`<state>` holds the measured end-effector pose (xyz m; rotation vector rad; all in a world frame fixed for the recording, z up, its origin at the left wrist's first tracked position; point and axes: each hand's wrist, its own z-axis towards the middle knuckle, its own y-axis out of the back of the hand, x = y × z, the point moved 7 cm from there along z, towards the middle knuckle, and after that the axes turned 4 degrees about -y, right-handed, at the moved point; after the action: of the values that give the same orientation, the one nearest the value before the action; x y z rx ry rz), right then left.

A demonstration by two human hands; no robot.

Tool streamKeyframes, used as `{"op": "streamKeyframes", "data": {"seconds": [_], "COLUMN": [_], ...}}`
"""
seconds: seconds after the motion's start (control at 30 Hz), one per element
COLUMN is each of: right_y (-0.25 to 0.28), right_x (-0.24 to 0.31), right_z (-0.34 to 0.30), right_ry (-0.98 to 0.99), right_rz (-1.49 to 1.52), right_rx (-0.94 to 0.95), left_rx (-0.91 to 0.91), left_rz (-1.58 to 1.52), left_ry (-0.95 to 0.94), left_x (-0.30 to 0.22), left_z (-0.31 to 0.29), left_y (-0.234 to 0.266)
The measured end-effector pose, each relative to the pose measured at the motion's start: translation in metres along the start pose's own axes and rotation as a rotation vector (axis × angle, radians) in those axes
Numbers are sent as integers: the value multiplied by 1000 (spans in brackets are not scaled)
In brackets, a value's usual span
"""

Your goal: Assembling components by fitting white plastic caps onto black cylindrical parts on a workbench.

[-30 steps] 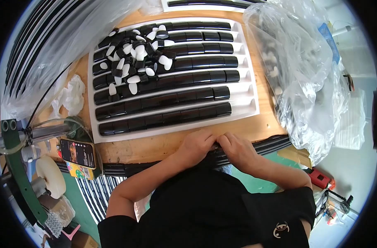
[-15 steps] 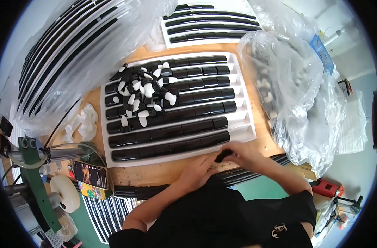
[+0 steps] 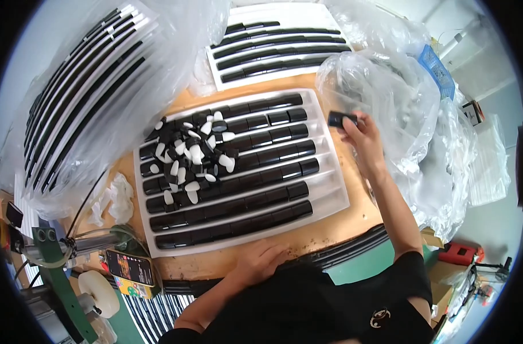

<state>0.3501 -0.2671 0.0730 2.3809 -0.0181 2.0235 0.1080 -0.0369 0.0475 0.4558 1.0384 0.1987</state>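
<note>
In my right hand (image 3: pixel 363 140) is a small black rectangular glossy piece (image 3: pixel 340 119), pinched between thumb and fingers above the right edge of the white tray (image 3: pixel 337 183). My left hand (image 3: pixel 262 261) lies at the table's front edge, fingers stretched out, just below the tray, with nothing seen in it. Several rows of glossy black pieces (image 3: pixel 233 230) fill the tray's channels. A loose heap of small black pieces with white rounded ones (image 3: pixel 196 155) covers the rows' left part.
A second white tray (image 3: pixel 215 77) with black rows stands behind. Clear plastic bags (image 3: pixel 413 149) lie at right; a plastic-wrapped stack of trays (image 3: pixel 95 86) leans at left. A phone (image 3: pixel 129 268), crumpled tissue (image 3: pixel 121 198) and a green machine bracket (image 3: pixel 58 275) are at left.
My right hand has moved from the table's front edge up to the tray's far right, carrying the black piece. My left hand has dropped back slightly, parting from it. The view has shifted.
</note>
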Motion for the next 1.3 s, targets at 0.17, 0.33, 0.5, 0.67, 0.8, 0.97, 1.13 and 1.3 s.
{"op": "streamKeyframes", "data": {"seconds": [0.17,0.33,0.5,0.67,0.8,0.97,1.13,1.3], "right_y": [-43,-81,-97,-106,-106,-93,-122,-113], "right_x": [9,29,40,23,12,37,71,23], "right_z": [131,248,324,371,398,419,308,141], "right_ry": [102,213,294,272,258,368,681,321], "right_rz": [13,-16,-69,-157,-333,-1096,-885,-905], "right_rx": [-34,-265,-439,-486,-419,-618,-317,440], "left_rx": [-65,14,201,217,164,64,230,-36], "left_rz": [41,-38,-174,-214,42,320,-314,-142], "left_ry": [-34,41,81,131,-292,-782,134,72], "left_x": [8,16,77,106,122,91,61,27], "left_z": [2,-5,-74,-82,-81,-114,-44,-3], "left_y": [6,3,-55,-61,-69,-95,-35,3]}}
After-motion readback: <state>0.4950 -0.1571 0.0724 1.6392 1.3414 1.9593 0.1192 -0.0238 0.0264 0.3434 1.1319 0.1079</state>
